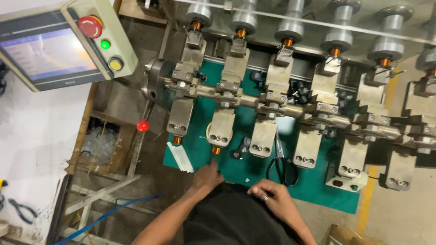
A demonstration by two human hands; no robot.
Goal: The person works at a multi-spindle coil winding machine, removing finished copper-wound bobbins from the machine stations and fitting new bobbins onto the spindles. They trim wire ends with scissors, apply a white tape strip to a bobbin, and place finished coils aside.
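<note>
Presently, item: left hand [206, 175], fingers extended and loose, holding nothing, fingertips just below the copper-wound coil [216, 150] on the second holder plate [221, 131] of the winding machine [306, 113]. Right hand [271, 194], ringed, half-curled against the person's dark shirt [238, 234], apparently without a load; its palm is hidden, so the grip cannot be told. Scissors [281, 165] lie just beyond the right hand on the green mat [235, 165]. Handling note: a steady pinch on the coil's body, wire left undisturbed, looks advisable. Obscured: near mat edge behind the shirt; wire ends too fine to trace; control panel [55, 41] screen blurred.
</note>
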